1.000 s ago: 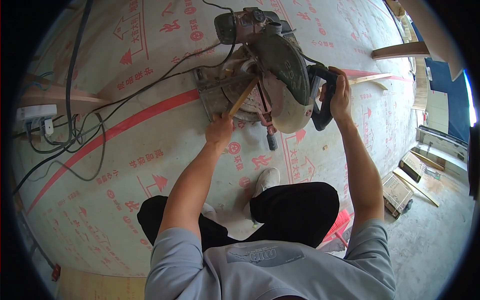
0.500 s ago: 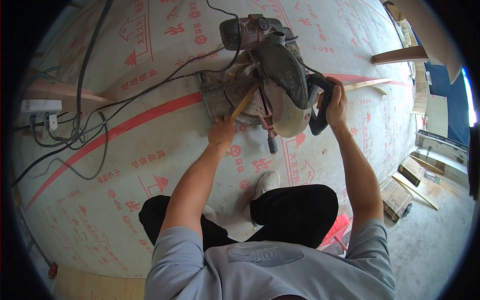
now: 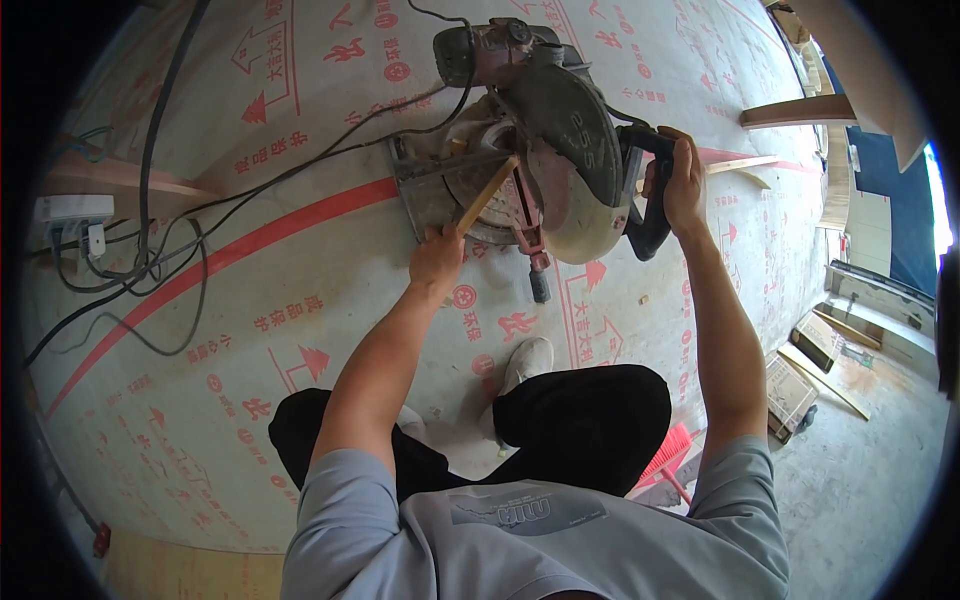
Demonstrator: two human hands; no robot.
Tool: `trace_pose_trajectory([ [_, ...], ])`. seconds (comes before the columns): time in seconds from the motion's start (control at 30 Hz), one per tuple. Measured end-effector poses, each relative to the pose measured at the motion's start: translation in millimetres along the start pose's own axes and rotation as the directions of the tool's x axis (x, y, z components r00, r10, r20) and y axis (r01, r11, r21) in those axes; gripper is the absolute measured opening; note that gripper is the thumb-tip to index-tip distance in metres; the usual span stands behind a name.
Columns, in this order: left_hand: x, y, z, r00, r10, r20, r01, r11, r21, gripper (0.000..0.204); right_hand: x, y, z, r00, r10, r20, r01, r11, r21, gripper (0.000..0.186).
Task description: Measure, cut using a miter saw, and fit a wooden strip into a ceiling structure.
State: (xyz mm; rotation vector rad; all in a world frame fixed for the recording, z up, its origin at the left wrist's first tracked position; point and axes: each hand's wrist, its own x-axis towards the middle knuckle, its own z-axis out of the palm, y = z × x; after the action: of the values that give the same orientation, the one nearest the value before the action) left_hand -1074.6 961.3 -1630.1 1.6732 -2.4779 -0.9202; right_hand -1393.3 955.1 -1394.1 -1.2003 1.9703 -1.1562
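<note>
A miter saw (image 3: 570, 125) with a dark motor and a green-grey blade guard stands on the covered floor in front of me. My right hand (image 3: 684, 190) is wrapped round its black loop handle (image 3: 652, 225). On the other side, my left hand (image 3: 437, 258) grips the near end of a narrow wooden strip (image 3: 487, 197). The strip slants across the saw's round table, its far end beside the blade slot and close to the guard. The blade's edge is mostly hidden by the guard.
Black power cords (image 3: 300, 180) run from the saw to a white power strip (image 3: 75, 208) at the left. Printed protective sheeting (image 3: 280, 430) covers the floor. A red broom (image 3: 668, 455) lies by my right knee; cardboard boxes (image 3: 790, 395) lie farther right.
The strip's far end has shifted slightly up against the saw table. The saw head seems a little higher in the picture, with my right hand still on its handle.
</note>
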Motion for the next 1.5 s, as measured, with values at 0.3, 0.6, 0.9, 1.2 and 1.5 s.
trace_pose_trajectory([
  [0.3, 1, 0, 3, 1.0, -0.007, -0.004, 0.007, 1.0, -0.006, 0.032, -6, 7, 2, 1.0, -0.021, 0.002, 0.021, 1.0, 0.019, 0.051],
  [0.6, 1, 3, 2, 0.999, 0.023, -0.033, -0.023, 1.0, -0.006, 0.03, -6, 8, 2, 1.0, -0.016, 0.003, 0.016, 1.0, 0.016, 0.049],
  [0.9, 1, 2, 3, 1.0, 0.005, -0.008, -0.005, 1.0, -0.008, 0.03, -8, 12, 3, 0.999, -0.048, -0.002, 0.047, 0.999, -0.017, 0.058],
  [1.2, 2, 2, 2, 1.0, 0.008, -0.002, -0.008, 1.0, -0.011, 0.03, -10, 12, 4, 0.999, -0.041, -0.011, 0.04, 0.999, -0.035, 0.059],
  [1.5, 2, 2, 0, 1.0, 0.007, 0.014, -0.007, 0.999, -0.036, 0.03, -17, 27, 6, 0.996, -0.081, -0.031, 0.08, 0.997, -0.014, 0.058],
])
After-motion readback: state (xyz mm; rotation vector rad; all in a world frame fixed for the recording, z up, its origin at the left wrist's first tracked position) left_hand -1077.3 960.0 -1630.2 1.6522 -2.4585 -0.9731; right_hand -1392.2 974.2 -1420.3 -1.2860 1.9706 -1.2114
